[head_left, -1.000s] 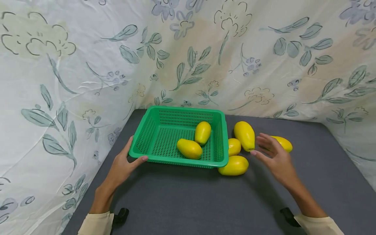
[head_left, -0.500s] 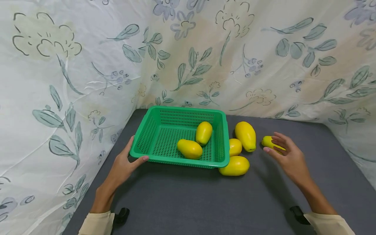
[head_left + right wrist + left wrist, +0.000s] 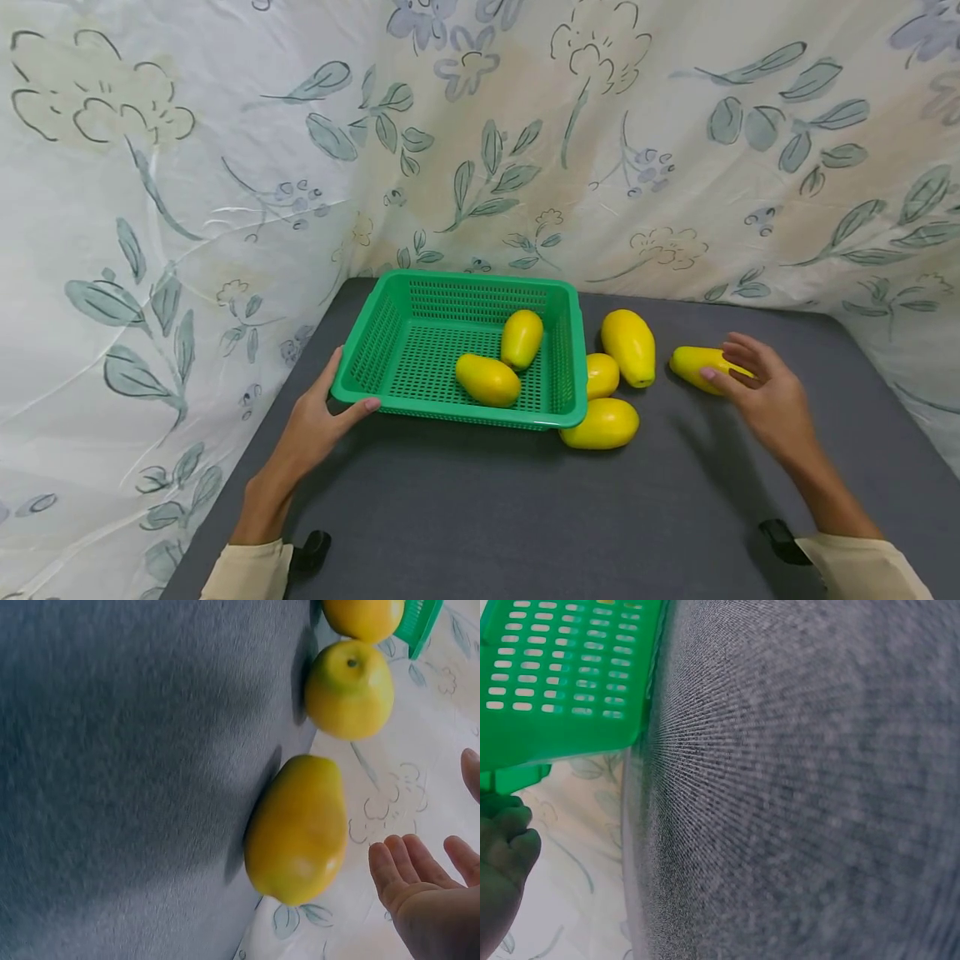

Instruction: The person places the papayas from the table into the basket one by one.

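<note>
At the front left corner of a green plastic basket [image 3: 459, 292], my left hand [image 3: 318, 421] grips the rim, thumb on the front edge and fingers along the side. Two yellow papayas [image 3: 487, 381] lie inside the basket toward its right. My right hand [image 3: 768, 400] hovers with parted, slightly bent fingers over a lone papaya [image 3: 693, 367], partly covering it in the head view. In the right wrist view that papaya [image 3: 296, 829] is in full sight, and the hand holds nothing. Low in the left wrist view, fingertips [image 3: 525, 840] curl under the basket's rim.
Three more papayas stand by the basket's right side: one farther back [image 3: 628, 346], one partly hidden by the rim [image 3: 602, 377], one at the front corner [image 3: 600, 423]. A floral cloth [image 3: 480, 167] rises behind and left of the dark grey table [image 3: 480, 517].
My right hand has moved right, away from the papayas beside the basket and over the lone one. The left hand and the basket have stayed in place.
</note>
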A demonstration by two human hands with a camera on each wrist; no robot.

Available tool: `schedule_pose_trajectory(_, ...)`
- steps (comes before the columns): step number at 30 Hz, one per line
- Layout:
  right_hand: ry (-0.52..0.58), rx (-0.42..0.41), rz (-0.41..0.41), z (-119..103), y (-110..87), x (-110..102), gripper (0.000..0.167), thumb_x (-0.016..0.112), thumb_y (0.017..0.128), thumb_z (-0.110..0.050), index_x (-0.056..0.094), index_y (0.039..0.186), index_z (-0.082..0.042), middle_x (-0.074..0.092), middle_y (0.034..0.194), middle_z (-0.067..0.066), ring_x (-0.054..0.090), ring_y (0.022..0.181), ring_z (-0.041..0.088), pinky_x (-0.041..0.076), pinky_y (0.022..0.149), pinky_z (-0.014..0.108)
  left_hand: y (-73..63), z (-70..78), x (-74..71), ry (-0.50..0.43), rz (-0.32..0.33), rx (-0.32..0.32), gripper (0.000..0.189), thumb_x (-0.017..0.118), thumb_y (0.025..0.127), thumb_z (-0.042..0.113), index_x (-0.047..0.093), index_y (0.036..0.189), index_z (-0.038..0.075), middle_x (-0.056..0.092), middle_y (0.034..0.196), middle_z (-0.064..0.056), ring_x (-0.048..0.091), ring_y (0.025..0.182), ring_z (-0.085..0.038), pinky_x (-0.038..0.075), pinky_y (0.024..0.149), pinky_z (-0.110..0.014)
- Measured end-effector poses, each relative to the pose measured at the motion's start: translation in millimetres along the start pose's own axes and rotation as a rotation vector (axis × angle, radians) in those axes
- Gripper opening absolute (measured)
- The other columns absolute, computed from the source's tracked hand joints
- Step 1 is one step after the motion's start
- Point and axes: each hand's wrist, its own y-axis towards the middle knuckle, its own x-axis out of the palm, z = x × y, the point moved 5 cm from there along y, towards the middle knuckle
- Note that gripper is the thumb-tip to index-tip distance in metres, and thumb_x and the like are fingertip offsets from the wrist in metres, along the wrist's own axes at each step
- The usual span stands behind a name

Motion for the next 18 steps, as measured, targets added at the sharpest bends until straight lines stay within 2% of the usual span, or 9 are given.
schedule_pose_trajectory(4,-0.021,0.018,0.012,5.0,1.6,-3.7,0.081,0.075,0.101,-0.037,0.035,0.166,-0.010,0.049,0.157,0.028,0.051,0.138,0.050,0.047,0.108,0.016,0.0,-1.4,0.0,0.001,0.001,0.003,0.105,0.077,0.098,0.046,0.003,0.172,0.031,0.019,0.177,-0.011,0.022,0.161,-0.043,0.026,0.120,-0.072)
schedule_pose_trajectory(7,-0.032,0.025,0.010,8.1,1.0,-5.5,0.082,0.074,0.102,-0.038,0.033,0.166,-0.008,0.047,0.159,0.029,0.049,0.140,0.053,0.045,0.117,0.047,-0.9,-2.7,-0.9,0.003,0.002,0.008,0.105,0.077,0.098,0.045,0.004,0.172,0.030,0.020,0.177,-0.011,0.022,0.161,-0.043,0.027,0.120,-0.072)
schedule_pose_trajectory(10,-0.041,0.040,0.002,12.2,-0.3,-5.7,0.084,0.073,0.102,-0.039,0.030,0.168,-0.007,0.043,0.161,0.031,0.045,0.141,0.057,0.039,0.113,0.069,-2.1,-3.7,-1.7,0.003,0.001,0.017,0.104,0.077,0.098,0.045,0.005,0.172,0.030,0.021,0.176,-0.012,0.023,0.160,-0.043,0.027,0.120,-0.072)
schedule_pose_trajectory(13,-0.048,0.056,-0.007,16.0,-1.2,-5.2,0.087,0.072,0.103,-0.041,0.027,0.168,-0.007,0.039,0.162,0.033,0.042,0.141,0.060,0.037,0.109,0.075,-3.0,-4.4,-2.5,0.001,0.002,0.030,0.104,0.077,0.098,0.043,0.005,0.172,0.030,0.022,0.176,-0.012,0.024,0.160,-0.043,0.028,0.119,-0.073)
schedule_pose_trajectory(18,-0.061,0.079,-0.015,23.7,-0.4,-4.0,0.089,0.070,0.103,-0.044,0.024,0.169,-0.005,0.034,0.165,0.033,0.037,0.145,0.061,0.033,0.111,0.076,-4.6,-5.3,-3.8,-0.008,0.003,0.049,0.103,0.077,0.099,0.041,0.005,0.172,0.029,0.021,0.176,-0.012,0.024,0.160,-0.043,0.028,0.119,-0.073)
